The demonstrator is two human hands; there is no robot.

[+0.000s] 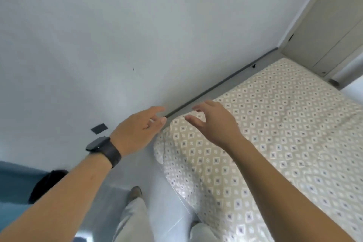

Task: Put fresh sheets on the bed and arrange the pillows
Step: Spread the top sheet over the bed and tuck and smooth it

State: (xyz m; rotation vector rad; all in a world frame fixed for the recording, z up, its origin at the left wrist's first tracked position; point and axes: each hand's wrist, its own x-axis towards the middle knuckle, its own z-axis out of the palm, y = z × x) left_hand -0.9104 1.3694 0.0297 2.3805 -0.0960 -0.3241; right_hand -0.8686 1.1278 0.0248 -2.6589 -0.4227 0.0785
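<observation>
The bed (pixel 275 143), already under a patterned sheet (pixel 245 163), ran from the person's feet toward two o'clock, its long axis lying along the wall (pixel 117 35). Its near corner (pixel 167 133) sat at twelve o'clock, just under both hands. The left hand (pixel 137 129) hung beside that corner on the wall side, fingers relaxed and holding nothing; whether its fingertips touched the sheet could not be told. The right hand (pixel 214 122) hovered over the corner from the bed side, fingers spread and empty. The left looked nearer the edge, so likely that corner would be tucked next. No pillows showed.
</observation>
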